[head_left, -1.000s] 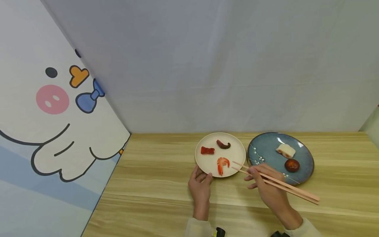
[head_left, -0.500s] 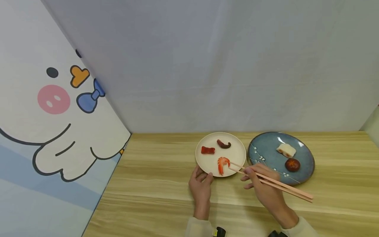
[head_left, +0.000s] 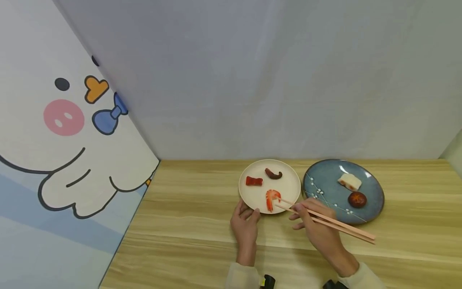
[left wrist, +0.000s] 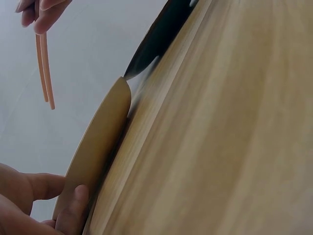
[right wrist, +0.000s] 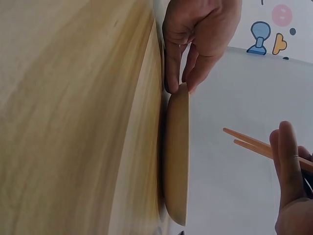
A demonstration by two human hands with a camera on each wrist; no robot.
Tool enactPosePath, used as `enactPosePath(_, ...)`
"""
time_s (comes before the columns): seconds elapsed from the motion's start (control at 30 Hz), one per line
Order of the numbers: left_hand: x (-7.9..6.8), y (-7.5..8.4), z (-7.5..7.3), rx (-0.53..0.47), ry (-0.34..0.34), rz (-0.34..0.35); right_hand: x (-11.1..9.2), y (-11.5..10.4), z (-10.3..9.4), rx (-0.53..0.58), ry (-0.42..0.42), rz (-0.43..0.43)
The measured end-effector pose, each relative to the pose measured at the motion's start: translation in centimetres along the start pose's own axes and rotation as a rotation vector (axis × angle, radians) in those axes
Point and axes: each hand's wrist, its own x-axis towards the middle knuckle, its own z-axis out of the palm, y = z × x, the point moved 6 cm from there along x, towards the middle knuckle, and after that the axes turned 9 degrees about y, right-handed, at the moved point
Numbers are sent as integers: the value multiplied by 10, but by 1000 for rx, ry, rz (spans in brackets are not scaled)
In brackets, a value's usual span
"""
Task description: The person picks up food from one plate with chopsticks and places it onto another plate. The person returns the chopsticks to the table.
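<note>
My left hand (head_left: 244, 224) grips the near-left rim of a small cream plate (head_left: 254, 196), thumb on the edge and fingers at its side and underneath. On that plate lie a shrimp (head_left: 269, 202), a red block-like piece (head_left: 254, 181) and a dark curled tentacle (head_left: 273, 174). Pinched in my right hand (head_left: 323, 235) is a pair of wooden chopsticks (head_left: 355, 229). Their slightly parted tips overlap the shrimp's curled end in the head view. Both wrist views show the chopsticks (right wrist: 254, 144) raised above the plate (right wrist: 177, 156), tips apart from its rim.
A larger blue plate (head_left: 325, 172) with a blossom pattern stands close at the right, holding a whitish piece (head_left: 350, 182) and a mushroom cap (head_left: 357, 199). Behind the wooden table (head_left: 180, 224) hangs a grey cloth (head_left: 288, 80); a cartoon-printed panel (head_left: 119, 168) borders the left.
My right hand has moved left with the chopsticks, bringing their tips from the cream plate's right rim to over the shrimp. The left hand keeps its grip on the plate.
</note>
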Motion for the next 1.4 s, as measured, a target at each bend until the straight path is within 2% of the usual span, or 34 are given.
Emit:
enactPosePath(0.4,-2,3,1,-2,7,16,-1,3,5,-11,-24,52)
enactPosePath(0.73,2,-1,0,21,17,-5,-4,3,12,17,-14,31)
enactPosePath(0.87,1,-1,0,28,17,-6,-6,5,15,29,-4,46)
enactPosePath(1.13,-1,4,0,20,10,8,-7,8,17,10,40,101)
enactPosePath(1.4,-1,4,0,14,13,8,-10,14,22,-17,90,197)
